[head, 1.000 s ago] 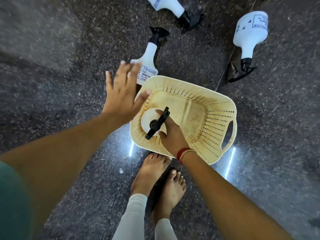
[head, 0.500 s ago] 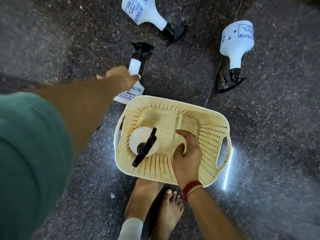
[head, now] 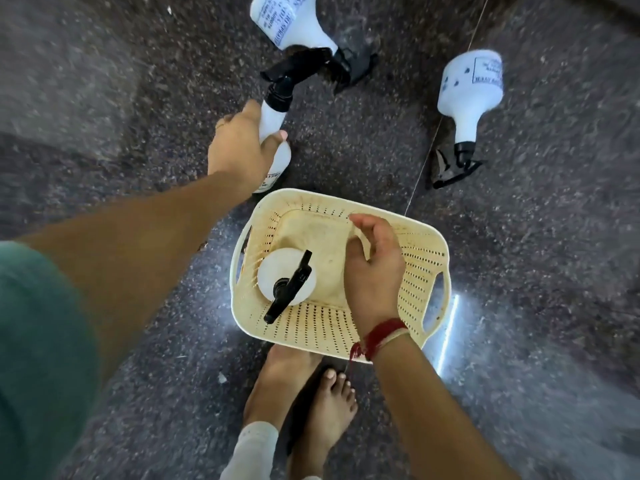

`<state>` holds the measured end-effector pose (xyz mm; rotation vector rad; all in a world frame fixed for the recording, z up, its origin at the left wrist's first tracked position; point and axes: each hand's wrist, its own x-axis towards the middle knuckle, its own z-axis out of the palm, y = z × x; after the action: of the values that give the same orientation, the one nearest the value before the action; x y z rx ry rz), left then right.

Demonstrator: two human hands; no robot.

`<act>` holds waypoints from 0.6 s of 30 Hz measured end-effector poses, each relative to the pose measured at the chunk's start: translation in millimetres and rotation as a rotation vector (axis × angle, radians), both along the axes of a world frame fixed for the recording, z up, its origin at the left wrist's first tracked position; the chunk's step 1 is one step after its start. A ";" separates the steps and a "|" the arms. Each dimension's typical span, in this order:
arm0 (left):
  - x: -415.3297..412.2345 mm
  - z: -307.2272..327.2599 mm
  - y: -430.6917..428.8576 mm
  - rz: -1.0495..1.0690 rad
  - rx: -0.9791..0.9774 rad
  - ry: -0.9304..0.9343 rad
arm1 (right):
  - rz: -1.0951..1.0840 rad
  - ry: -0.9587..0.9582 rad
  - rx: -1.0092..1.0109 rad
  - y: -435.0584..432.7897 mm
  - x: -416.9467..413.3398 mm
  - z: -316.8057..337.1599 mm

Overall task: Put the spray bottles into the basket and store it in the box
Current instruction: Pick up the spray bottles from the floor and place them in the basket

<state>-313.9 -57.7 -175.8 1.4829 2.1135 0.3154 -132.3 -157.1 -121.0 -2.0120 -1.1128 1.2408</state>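
Note:
A cream perforated basket (head: pixel 426 268) sits on the dark speckled floor in front of my feet. One white spray bottle with a black trigger (head: pixel 289 277) stands upright in its left part. My right hand (head: pixel 372 268) hovers over the basket with loosely curled fingers and holds nothing. My left hand (head: pixel 239 147) is closed around a second white spray bottle (head: pixel 273 116) just beyond the basket's far left corner, its black nozzle pointing away. Two more white bottles lie on the floor: one at the top (head: pixel 287 22), one at the upper right (head: pixel 471 88).
My bare feet (head: pixel 304 393) stand right below the basket's near edge. A thin seam line (head: pixel 446 102) runs across the floor beside the upper right bottle. Bright light reflections (head: pixel 450 327) streak the floor to the basket's right. No box is in view.
My left hand reached the bottle beyond the basket and closed on it. My right hand let go of the bottle standing in the basket and moved right, then lifted above the basket.

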 end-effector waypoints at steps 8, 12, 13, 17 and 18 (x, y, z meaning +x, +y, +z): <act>22.4 75.5 -29.2 -0.087 0.238 -0.165 | -0.079 0.461 -0.134 64.0 -39.0 93.9; 48.6 103.1 -53.8 -0.069 0.273 -0.322 | -0.078 0.562 -0.165 66.2 -42.0 150.5; 56.1 111.2 -59.2 -0.045 0.269 -0.379 | -0.097 0.568 -0.162 63.8 -39.9 159.8; 80.9 124.5 -69.8 -0.229 0.429 -0.445 | -0.220 0.516 -0.120 52.1 -20.3 170.0; 87.4 123.5 -71.6 -0.291 0.441 -0.402 | -0.237 0.482 -0.103 48.2 -13.1 168.1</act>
<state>-226.5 -129.3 -52.3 1.7641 1.5464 0.9273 -145.4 -108.9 47.0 -1.7176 -0.5735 1.5651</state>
